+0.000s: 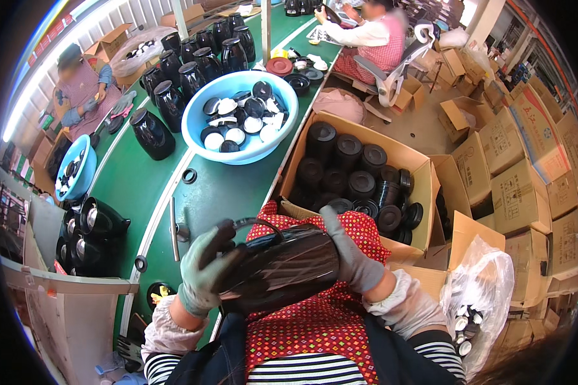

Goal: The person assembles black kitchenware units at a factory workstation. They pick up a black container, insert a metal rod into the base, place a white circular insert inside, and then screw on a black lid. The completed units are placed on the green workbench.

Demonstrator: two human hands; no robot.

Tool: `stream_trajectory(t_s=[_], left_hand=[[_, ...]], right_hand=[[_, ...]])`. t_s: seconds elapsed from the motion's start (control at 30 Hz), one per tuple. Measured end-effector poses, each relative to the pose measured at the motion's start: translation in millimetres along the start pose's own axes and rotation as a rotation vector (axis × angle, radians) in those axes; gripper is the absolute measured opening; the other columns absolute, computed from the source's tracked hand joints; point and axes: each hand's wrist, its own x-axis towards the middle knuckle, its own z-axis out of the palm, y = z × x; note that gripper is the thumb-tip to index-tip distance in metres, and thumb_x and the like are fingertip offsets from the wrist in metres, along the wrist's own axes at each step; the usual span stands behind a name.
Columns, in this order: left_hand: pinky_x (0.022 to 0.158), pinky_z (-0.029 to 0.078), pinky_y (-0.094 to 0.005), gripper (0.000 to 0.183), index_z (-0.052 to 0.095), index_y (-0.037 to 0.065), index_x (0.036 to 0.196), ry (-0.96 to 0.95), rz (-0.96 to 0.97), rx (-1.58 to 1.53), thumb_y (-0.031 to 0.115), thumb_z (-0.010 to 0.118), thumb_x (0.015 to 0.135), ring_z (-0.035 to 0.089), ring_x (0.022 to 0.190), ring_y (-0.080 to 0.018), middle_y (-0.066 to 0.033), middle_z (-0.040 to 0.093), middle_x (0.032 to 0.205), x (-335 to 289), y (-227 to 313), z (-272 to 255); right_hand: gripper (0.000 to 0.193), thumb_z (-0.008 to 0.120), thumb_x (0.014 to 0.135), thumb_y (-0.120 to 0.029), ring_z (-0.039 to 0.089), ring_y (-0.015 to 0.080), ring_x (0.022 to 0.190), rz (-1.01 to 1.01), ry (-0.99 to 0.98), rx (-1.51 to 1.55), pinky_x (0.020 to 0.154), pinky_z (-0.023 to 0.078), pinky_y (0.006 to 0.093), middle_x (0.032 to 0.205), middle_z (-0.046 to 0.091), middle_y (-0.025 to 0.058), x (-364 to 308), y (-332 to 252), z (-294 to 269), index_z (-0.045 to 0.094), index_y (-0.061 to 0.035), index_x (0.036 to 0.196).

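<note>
A glossy black jug (289, 266) lies on its side across my lap, over a red patterned apron (302, 340). My gloved left hand (205, 269) is closed round its left end, beside a thin curved part that looks like the handle. At the other end my gloved right hand (354, 256) presses its palm and fingers against the jug. The jug hides part of my left fingers. Left of my hands, a metal rod (174, 229) and a small black ring (189, 176) lie on the green work table (228, 192).
A blue basin (189, 128) of black and white lids stands ahead, with several upright black jugs (168, 106) behind it. On my right is a carton (401, 163) of black cylindrical parts. Stacked cartons (514, 186) line the far right. Two people sit farther off.
</note>
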Motion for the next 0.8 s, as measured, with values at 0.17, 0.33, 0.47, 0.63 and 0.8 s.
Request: stream_trajectory(t_s=[0.17,0.33,0.47,0.63,0.8], left_hand=[[0.107,0.058,-0.0405,0.066,0.062,-0.005,0.141,-0.025,-0.807,-1.098,0.018,0.091,0.085,0.070,0.124,-0.0285,-0.0199,0.063,0.148,-70.3,-31.2,59.5],[0.116,0.053,-0.0469,0.059,0.054,-0.004,0.151,-0.101,-0.828,-1.224,0.016,0.074,0.098,0.063,0.135,-0.0308,-0.0217,0.058,0.155,-65.6,-25.5,67.9],[0.106,0.057,-0.0417,0.057,0.075,-0.003,0.124,0.185,-0.751,-0.614,0.015,0.093,0.073,0.069,0.127,-0.0327,-0.0237,0.064,0.143,-48.5,-44.4,53.8],[0.103,0.058,-0.0414,0.043,0.078,0.001,0.121,0.056,-0.498,-0.178,0.009,0.085,0.079,0.071,0.124,-0.0363,-0.0240,0.065,0.141,-3.4,-27.0,29.2],[0.103,0.059,-0.0427,0.042,0.074,-0.004,0.124,0.255,-1.037,-0.919,0.005,0.084,0.084,0.072,0.120,-0.0295,-0.0185,0.072,0.132,-62.7,-54.5,56.2]], right_hand=[[0.095,0.054,0.104,-0.068,0.025,0.0417,0.164,-1.091,-0.216,-1.372,0.133,0.015,0.0485,0.177,0.019,0.0270,-19.2,6.0,22.1,0.037,0.0019,0.166],[0.088,0.054,0.108,-0.059,0.037,0.0333,0.159,-1.159,-0.319,-1.381,0.131,0.025,0.0469,0.171,0.034,0.0220,-21.1,0.9,27.5,0.029,-0.0001,0.170],[0.076,0.045,0.115,-0.050,0.046,0.0225,0.151,-0.874,-0.123,-0.726,0.126,0.035,0.0391,0.164,0.046,0.0120,-0.2,26.1,10.0,0.024,-0.0038,0.172],[0.065,0.033,0.119,-0.046,0.055,0.0210,0.144,-0.738,-0.060,-0.456,0.125,0.040,0.0380,0.156,0.057,0.0106,15.2,30.3,-4.4,0.028,-0.0064,0.171],[0.068,0.030,0.119,-0.051,0.053,0.0202,0.147,-0.658,0.068,-0.759,0.126,0.039,0.0358,0.160,0.052,0.0108,12.5,28.4,-2.9,0.028,-0.0060,0.171]])
